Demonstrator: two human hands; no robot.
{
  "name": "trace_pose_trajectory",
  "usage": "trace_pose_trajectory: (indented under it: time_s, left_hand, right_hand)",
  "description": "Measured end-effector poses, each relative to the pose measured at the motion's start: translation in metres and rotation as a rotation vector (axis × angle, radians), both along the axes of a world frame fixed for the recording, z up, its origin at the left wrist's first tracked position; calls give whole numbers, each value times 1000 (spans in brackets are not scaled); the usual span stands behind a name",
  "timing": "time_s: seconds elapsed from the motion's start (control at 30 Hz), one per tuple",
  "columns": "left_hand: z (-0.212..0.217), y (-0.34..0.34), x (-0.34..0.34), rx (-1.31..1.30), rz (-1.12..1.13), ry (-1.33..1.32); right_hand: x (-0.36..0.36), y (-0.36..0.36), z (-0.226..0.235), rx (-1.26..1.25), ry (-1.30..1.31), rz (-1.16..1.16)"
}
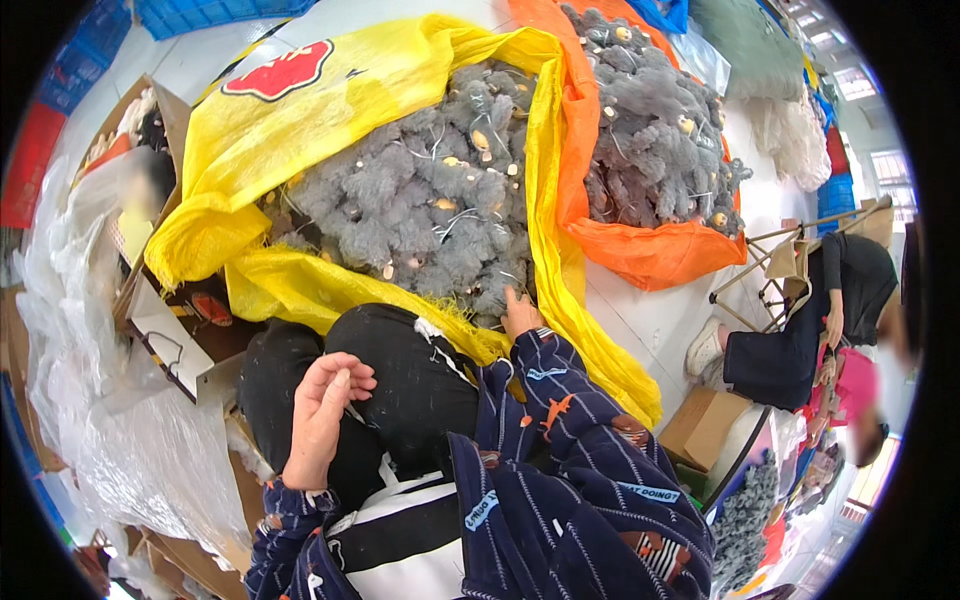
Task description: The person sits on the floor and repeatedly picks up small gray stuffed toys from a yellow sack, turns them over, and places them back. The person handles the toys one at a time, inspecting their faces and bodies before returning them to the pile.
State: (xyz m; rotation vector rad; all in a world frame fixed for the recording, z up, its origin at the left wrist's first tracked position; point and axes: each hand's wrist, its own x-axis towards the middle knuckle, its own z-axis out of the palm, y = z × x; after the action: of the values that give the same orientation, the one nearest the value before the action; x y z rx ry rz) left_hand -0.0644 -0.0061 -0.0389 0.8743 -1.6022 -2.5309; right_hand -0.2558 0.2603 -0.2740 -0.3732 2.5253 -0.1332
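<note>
A yellow woven sack [370,120] lies open before my knees. It holds a heap of grey fluffy plush pieces [400,190] with small beige parts and white strings among them. My right hand [521,315] reaches to the sack's near right corner, its index finger stretched out against the grey fluff. Its other fingertips are partly hidden, and I see nothing held. Above my lap my left hand [325,410] is raised, the fingers loosely bent and the thumb apart, with no object visible in it.
Right of the yellow sack stands an orange sack [640,255] of similar grey pieces. Clear plastic sheeting [160,450] and a cardboard box [165,110] are on the left. A folding stool [765,270], a small carton [702,425] and other people [850,290] are at the right.
</note>
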Motion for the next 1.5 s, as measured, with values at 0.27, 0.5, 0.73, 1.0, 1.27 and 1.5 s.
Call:
trace_pose_trajectory:
  time_s: [0.27, 0.5, 0.73, 1.0, 1.27, 1.5]
  left_hand:
    - [1, 4, -2, 17, -2, -16]
    - [-1, 5, 0, 30, -79, 5]
    - [0, 15, 8, 266, -208, 73]
    - [8, 4, 37, 314, 164, 333]
    - [18, 18, 57, 37, 34, 288]
    - [4, 14, 54, -317, 149, 252]
  right_hand:
    - [-14, -3, -5, -309, 100, -3]
    - [-10, -27, 102, -1189, -375, -989]
    - [63, -65, 232, -1546, -1015, -920]
    - [115, -74, 237, -1018, -940, -278]
    - [110, -119, 273, -1060, -486, -117]
    - [128, -133, 258, -1280, -433, 0]
